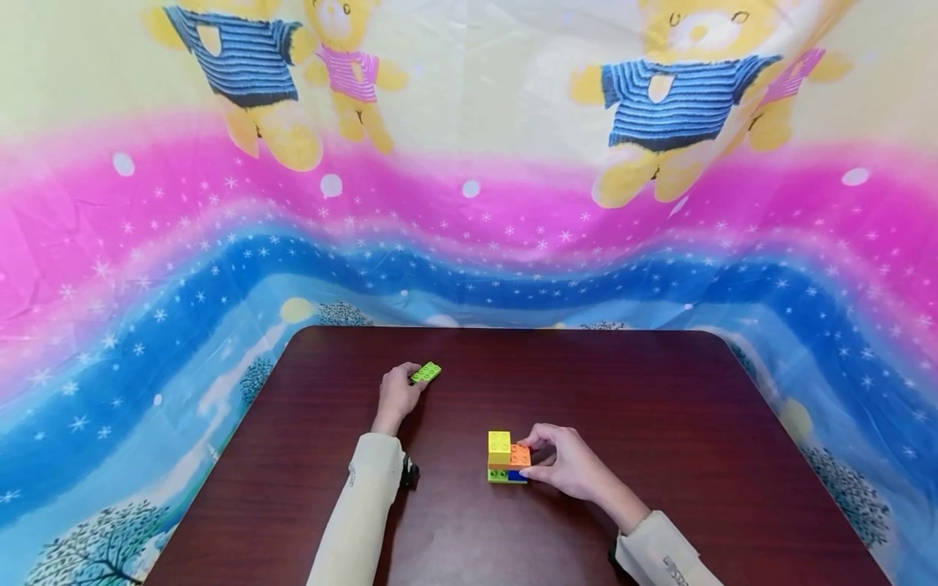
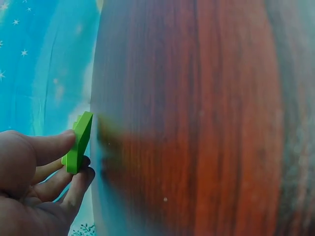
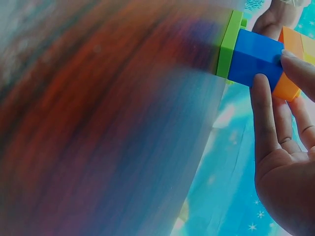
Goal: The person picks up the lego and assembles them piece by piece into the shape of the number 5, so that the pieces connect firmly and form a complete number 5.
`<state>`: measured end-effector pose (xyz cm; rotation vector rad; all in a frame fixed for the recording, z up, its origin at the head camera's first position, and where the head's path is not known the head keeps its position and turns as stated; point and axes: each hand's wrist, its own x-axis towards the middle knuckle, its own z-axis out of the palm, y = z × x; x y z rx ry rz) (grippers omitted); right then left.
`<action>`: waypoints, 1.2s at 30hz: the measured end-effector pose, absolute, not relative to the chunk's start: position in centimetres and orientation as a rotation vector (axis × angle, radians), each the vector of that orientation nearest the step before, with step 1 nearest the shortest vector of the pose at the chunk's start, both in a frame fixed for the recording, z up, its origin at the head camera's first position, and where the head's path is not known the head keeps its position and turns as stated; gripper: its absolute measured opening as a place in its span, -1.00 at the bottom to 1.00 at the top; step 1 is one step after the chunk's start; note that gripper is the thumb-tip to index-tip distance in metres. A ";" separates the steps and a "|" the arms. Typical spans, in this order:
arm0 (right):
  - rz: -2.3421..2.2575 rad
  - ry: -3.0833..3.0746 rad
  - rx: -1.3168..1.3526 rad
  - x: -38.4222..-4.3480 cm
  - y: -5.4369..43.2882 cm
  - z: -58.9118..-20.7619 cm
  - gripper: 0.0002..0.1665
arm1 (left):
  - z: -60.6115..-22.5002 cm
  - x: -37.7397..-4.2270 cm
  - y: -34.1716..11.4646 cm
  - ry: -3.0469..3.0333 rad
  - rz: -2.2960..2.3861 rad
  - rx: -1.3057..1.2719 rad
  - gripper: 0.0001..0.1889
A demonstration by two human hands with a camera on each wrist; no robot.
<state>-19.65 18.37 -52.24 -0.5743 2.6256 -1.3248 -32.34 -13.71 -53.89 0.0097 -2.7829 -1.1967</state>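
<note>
Head view: left hand pinches a green brick, right hand grips a stack (4 colours) on its left.

The flat lime-green plastic brick and multicoloured studded plastic stack looked smooth; the red-brown wood-grained tabletop looked glossy.

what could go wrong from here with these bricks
The yellow brick sits over the orange brick's left end, which appears to overhang the blue brick, so pressing down there might lever the stack apart. The right hand holds the stack from one side and could tip it. The left hand pinches the thin green plate, which might slip.
</note>
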 end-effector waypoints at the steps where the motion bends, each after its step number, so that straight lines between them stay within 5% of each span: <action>1: -1.326 2.624 -0.574 -19.7 18.4 -52.2 -0.63 | -53.9 -32.3 -13.7 -2.779 -1.204 0.005 -0.59; 36: -1.323 2.632 -0.579 -19.7 18.4 -52.2 -0.62 | -48.7 -27.1 -9.9 -2.597 -1.474 -0.559 -0.56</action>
